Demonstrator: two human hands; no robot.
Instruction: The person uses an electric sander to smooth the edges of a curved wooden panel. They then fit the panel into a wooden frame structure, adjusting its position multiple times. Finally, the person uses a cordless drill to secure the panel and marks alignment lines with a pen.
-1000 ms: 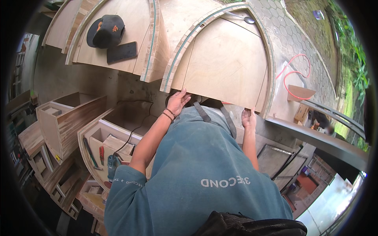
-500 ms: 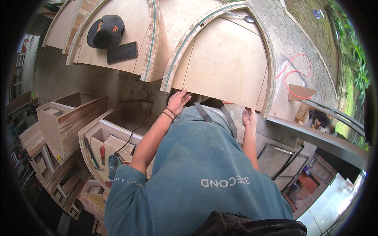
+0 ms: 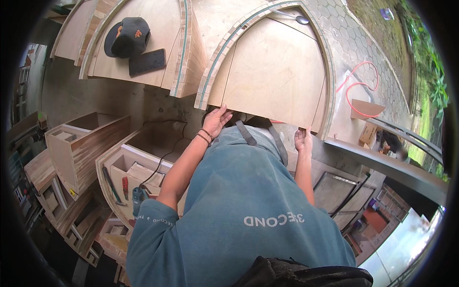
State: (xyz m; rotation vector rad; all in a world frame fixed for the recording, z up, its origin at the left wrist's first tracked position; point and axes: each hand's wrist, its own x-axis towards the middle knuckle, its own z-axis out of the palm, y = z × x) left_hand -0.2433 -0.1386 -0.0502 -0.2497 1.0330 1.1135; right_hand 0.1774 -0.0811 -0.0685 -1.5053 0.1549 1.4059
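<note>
In front of me lies a pointed, boat-shaped wooden cabinet point(image 3: 279, 71) with a flat plywood face and a pale block-built rim with a green line along it. My left hand point(image 3: 216, 122) is at the left part of its near edge, thumb on top and fingers curled, partly below the edge. Near the right corner, my right hand point(image 3: 302, 139) holds the same edge with bent fingers, palm turned up. A metal spoon point(image 3: 301, 19) rests at the cabinet's far pointed end.
A similar piece point(image 3: 107, 67) at left carries a black cap point(image 3: 129, 38) and a phone point(image 3: 147, 62). More wooden boat-shaped cases point(image 3: 88, 143) stand lower left, with a corded power tool point(image 3: 138, 197) and hand tools. At right are a red hose point(image 3: 349, 93) and a metal beam point(image 3: 382, 162).
</note>
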